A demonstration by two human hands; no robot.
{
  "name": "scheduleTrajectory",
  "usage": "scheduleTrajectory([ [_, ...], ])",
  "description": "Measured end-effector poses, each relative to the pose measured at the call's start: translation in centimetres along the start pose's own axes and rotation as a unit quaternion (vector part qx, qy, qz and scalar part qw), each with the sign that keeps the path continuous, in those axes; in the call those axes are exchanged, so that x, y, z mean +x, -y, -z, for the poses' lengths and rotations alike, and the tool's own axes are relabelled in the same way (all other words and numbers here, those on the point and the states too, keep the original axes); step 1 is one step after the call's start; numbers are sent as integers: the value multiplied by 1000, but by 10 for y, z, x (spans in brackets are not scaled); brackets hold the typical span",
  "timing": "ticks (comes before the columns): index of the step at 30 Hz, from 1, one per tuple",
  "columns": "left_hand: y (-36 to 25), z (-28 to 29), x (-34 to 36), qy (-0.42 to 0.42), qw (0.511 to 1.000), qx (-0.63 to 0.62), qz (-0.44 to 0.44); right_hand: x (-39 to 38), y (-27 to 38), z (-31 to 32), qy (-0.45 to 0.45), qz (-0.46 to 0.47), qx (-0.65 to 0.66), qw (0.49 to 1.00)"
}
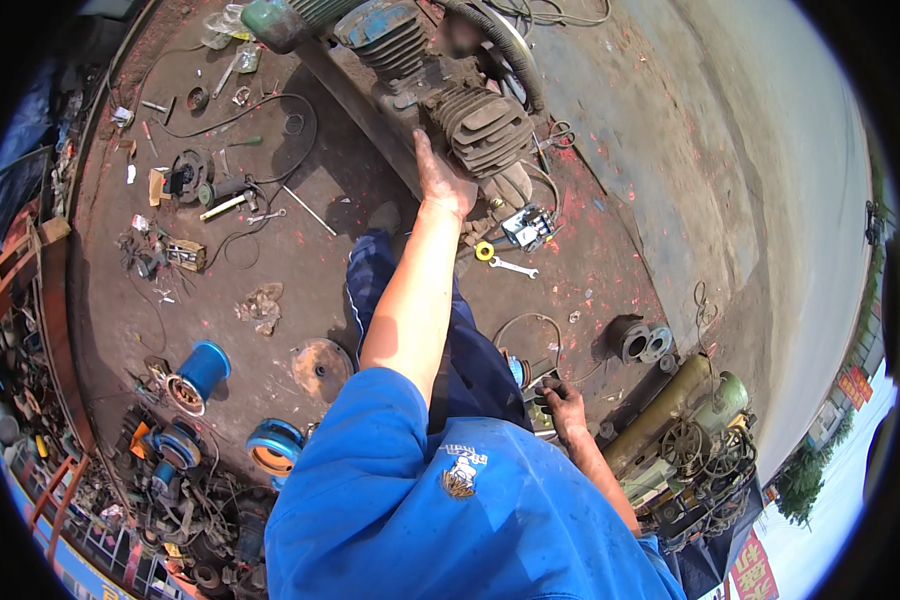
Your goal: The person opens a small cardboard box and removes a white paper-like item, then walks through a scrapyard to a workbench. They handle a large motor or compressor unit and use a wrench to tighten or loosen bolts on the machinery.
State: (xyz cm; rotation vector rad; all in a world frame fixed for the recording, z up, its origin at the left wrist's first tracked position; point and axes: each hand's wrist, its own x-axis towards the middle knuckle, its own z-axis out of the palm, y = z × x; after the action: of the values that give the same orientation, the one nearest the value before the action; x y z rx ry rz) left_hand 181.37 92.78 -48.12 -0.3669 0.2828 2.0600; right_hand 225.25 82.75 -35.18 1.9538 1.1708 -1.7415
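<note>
An old, dirty air compressor (pixel 410 95) with finned cylinders stands at the top middle. My left hand (pixel 445 185) is pressed against the lower side of its brown finned cylinder (pixel 480 130). One digit stretches upward beside the cylinder; the others are partly hidden behind the metal. Low on the right, beside my leg, my right hand (pixel 567 408) has its fingers curled in. Something small and dark shows at those fingertips, too unclear to name. Just below the cylinder lie a yellow tape roll (pixel 484 250), an open-ended wrench (pixel 514 268) and a blue-and-white box (pixel 528 228).
On the left of the dirty ground are a hammer (pixel 227 206), a thin rod (pixel 310 211), cables and loose parts. Blue pulleys (pixel 198 377) and a round plate (pixel 322 369) lie nearer. An olive tank with machinery (pixel 660 415) stands at the lower right, by metal cylinders (pixel 635 342).
</note>
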Motion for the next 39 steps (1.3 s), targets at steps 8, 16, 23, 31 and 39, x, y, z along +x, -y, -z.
scheduleTrajectory([
  [8,35,7,25,-301,947,63,-93,4,-3,-16,-13,-5,-9,1000],
  [16,-38,-34,-13,-318,891,325,11,-5,45,-53,-18,9,-8,1000],
  [23,-197,-46,74,-320,846,341,-257,-4,61,-99,17,-17,-36,999],
  [31,-242,-78,177,-233,907,305,-176,3,86,-147,19,-18,-42,999],
  [39,-255,-71,176,-133,937,298,-121,13,115,-155,28,2,-73,997],
])
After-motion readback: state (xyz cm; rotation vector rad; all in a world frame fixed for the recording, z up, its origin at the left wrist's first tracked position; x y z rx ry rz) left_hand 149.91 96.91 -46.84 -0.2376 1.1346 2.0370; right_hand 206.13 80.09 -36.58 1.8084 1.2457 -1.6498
